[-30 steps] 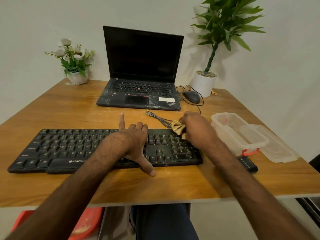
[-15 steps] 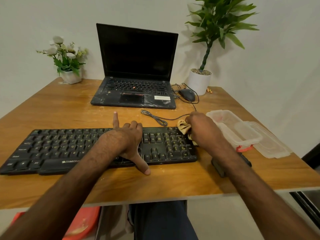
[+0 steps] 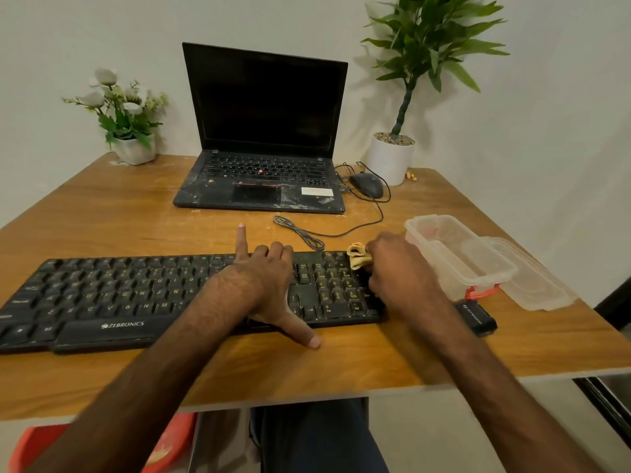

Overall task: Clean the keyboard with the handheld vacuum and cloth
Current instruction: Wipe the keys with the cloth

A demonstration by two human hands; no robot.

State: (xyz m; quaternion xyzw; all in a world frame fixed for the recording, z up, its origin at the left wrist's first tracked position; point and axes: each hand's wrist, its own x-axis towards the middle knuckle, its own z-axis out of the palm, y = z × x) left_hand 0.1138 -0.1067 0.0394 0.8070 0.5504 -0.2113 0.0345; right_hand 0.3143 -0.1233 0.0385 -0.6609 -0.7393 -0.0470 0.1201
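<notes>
A long black keyboard [image 3: 112, 295] lies across the front of the wooden desk [image 3: 112, 213]. My left hand [image 3: 264, 285] rests flat on its middle, with the index finger stretched past the far edge and the thumb on the desk in front. My right hand [image 3: 397, 268] is closed on a small yellow cloth [image 3: 356, 257] and presses it on the number pad at the keyboard's right end. A small black device [image 3: 476, 317], possibly the handheld vacuum, lies on the desk just right of my right forearm.
An open black laptop [image 3: 263, 179] stands behind the keyboard, with a mouse [image 3: 367, 184] and loose cable [image 3: 307, 233] beside it. A clear plastic box [image 3: 457, 254] and its lid [image 3: 539, 288] sit at the right. Two potted plants, one [image 3: 131, 148] back left and one [image 3: 391, 158] back right, stand at the back.
My right hand with the cloth has slid right from the keys left of the number pad to the keyboard's right end. My left hand has stayed in place on the keyboard.
</notes>
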